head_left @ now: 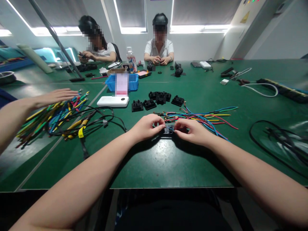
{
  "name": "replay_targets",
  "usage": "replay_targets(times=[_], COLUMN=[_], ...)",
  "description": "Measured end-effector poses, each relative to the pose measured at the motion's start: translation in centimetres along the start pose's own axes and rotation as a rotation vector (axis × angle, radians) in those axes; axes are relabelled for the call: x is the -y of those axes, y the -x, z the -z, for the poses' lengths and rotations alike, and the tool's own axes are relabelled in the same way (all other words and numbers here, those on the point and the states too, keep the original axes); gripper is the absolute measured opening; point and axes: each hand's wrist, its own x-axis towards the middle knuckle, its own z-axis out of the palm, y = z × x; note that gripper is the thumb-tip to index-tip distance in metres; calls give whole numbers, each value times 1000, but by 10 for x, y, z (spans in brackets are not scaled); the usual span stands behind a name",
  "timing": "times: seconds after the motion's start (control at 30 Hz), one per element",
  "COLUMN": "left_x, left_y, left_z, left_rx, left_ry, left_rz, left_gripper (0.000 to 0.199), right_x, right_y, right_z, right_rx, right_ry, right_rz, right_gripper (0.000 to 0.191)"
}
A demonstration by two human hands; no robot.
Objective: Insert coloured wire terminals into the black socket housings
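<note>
A black plastic base [166,135] lies on the green table in front of me, between my two hands. A short stretch of thin blue wire [169,128] crosses over it. My left hand [147,127] is closed in a pinch at the wire's left end, close to the base. On the other side, my right hand [192,131] pinches the wire's right end beside the base. The exact fingertip contacts are small and partly hidden. Just behind my hands lies a loose bundle of coloured wires [207,116] with metal ends. Several similar black plastic bases [160,97] are grouped farther back.
At left, another person's hand [57,96] rests over a big pile of coloured wires [51,117]. Yellow-handled pliers [80,123] and black cables lie nearby. A white power bank [113,101] sits before a blue bin [133,81]. Black cable [252,138] coils at right. Two people sit opposite.
</note>
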Motion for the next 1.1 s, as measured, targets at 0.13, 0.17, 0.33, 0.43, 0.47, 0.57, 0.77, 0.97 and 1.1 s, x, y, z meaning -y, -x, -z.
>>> replay_targets(times=[0.13,0.17,0.33,0.43,0.47,0.57,0.77,0.97,1.1], left_x=[1,2,2,2,2,1,-1,-2,-4], left_y=[1,1,3,3,3,2,3,3,3], left_z=[1,1,4,4,4,4,6,5,5], left_rx=[14,15,25,49,56,65,93,109,113], left_ry=[-6,-7,-3,-10,-13,-12,-10,-39,-35], left_rz=[-5,-4,-17,-19,-21,-30,-48,-40,-39], left_gripper=[15,15,14,13,12,12,13,11,10], right_x=[-1,-1,0,0,0,-1,-2,-3,-5], right_y=[0,0,0,1,1,1,0,0,1], right_z=[-1,-1,0,0,0,-1,-1,0,1], right_rx=[1,-2,2,37,48,67,74,41,46], right_ry=[-12,-15,-19,-30,-38,-66,-95,-74,-89], right_rz=[-5,-5,-17,-21,-21,-30,-47,-45,-29], right_gripper=[3,4,4,4,4,2,2,3,4])
